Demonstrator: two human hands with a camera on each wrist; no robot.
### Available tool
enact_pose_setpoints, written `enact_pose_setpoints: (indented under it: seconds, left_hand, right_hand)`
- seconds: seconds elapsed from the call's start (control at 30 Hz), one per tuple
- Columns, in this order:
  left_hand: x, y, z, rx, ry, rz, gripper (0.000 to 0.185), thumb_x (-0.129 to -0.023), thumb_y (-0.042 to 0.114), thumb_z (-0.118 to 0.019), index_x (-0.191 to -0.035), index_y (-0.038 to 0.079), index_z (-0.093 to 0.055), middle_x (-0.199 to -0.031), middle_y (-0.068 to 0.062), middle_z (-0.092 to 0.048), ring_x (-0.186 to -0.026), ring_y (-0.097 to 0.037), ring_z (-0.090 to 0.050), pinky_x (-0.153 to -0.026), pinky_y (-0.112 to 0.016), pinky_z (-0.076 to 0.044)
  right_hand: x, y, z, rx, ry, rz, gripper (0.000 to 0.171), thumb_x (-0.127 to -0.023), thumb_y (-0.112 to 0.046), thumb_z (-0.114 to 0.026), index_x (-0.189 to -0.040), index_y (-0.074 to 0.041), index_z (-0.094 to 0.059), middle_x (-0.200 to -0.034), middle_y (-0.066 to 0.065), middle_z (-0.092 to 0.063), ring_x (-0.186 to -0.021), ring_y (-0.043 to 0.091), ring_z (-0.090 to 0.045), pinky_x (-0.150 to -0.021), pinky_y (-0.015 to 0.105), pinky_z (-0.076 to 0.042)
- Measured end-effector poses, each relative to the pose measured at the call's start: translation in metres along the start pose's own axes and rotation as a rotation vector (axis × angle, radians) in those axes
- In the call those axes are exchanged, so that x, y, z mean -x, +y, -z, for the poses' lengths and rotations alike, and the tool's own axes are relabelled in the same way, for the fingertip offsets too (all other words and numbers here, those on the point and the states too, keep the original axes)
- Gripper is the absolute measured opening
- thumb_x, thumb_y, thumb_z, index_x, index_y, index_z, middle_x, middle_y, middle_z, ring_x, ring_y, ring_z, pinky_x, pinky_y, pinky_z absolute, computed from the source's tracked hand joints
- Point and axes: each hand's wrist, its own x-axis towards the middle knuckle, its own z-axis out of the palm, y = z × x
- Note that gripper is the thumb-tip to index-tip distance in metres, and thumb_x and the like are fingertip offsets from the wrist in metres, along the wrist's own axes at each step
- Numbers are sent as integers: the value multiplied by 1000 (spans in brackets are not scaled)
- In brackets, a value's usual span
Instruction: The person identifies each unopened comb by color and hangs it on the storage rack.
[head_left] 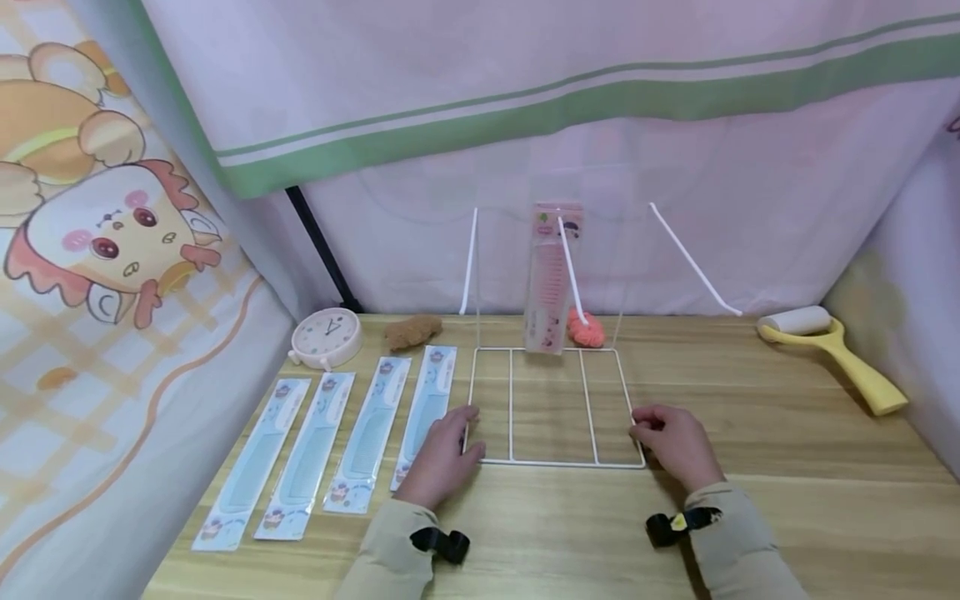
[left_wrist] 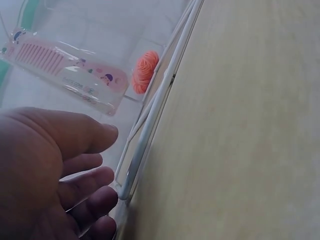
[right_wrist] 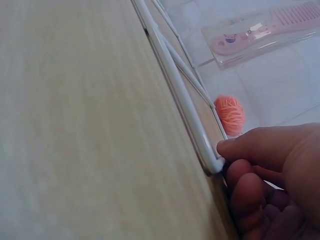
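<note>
A white wire rack [head_left: 551, 462] stands on the wooden table, its flat base grid toward me and thin arms rising behind. A pink comb in a clear pack [head_left: 551, 279] hangs on the middle arm. My left hand [head_left: 442, 454] lies at the base's front left corner, fingers relaxed and touching the left rail. My right hand [head_left: 675, 442] sits at the front right corner with loosely curled fingers. In the right wrist view a fingertip of my right hand [right_wrist: 275, 170] presses against the rounded wire corner [right_wrist: 212, 162]. The left wrist view shows my left hand [left_wrist: 45, 170] beside the wire rack [left_wrist: 150, 120].
Several blue comb packs [head_left: 337, 442] lie in a row left of the rack. A white clock [head_left: 327, 336], a brown fuzzy piece [head_left: 412, 331] and an orange yarn ball [head_left: 587, 329] sit at the back. A yellow lint roller [head_left: 828, 342] lies far right. Curtains enclose the table.
</note>
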Motion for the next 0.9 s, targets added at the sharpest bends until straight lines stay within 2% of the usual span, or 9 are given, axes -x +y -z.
enact_pose_setpoints:
  seconds: [0.17, 0.27, 0.4, 0.6, 0.9]
  left_hand:
    - [-3, 4, 2, -16, 28, -7, 50, -95, 21, -67, -141, 5, -54, -132, -12, -60, -122, -30, -54, -105, -49, -45]
    - [-3, 3, 5, -16, 45, 12, 46, -96, 23, -67, -139, 7, -57, -123, -10, -62, -112, -25, -57, -98, -47, -49]
    - [2, 1, 14, 7, 78, 67, 41, -96, 21, -66, -135, 9, -59, -123, -8, -63, -108, -23, -59, -94, -46, -51]
    - [7, -9, 31, 0, 119, 96, 35, -95, 18, -66, -130, 12, -63, -123, -5, -64, -105, -22, -62, -89, -44, -53]
    - [25, -24, 50, -68, 88, 148, 36, -94, 20, -70, -128, 12, -64, -126, -6, -62, -110, -24, -60, -94, -46, -52]
  right_hand:
    - [-2, 3, 2, -9, 8, 6, 29, -92, -15, -70, -117, -1, -70, -92, 7, -68, -76, 18, -60, -63, 30, -50]
    - [-3, 3, 2, -11, 17, 12, 27, -92, -14, -70, -115, 0, -71, -91, 7, -68, -76, 18, -60, -64, 30, -49]
    - [-3, 4, 0, -28, 15, 11, 26, -91, -13, -71, -113, 0, -72, -90, 7, -68, -75, 17, -60, -63, 29, -50]
    - [-2, 6, -4, -44, 17, -20, 26, -91, -13, -71, -114, 0, -71, -91, 8, -68, -74, 17, -60, -61, 28, -50]
    - [-3, 5, -3, -44, 20, -8, 26, -91, -13, -70, -113, 0, -72, -90, 8, -69, -74, 17, -60, -62, 28, -50]
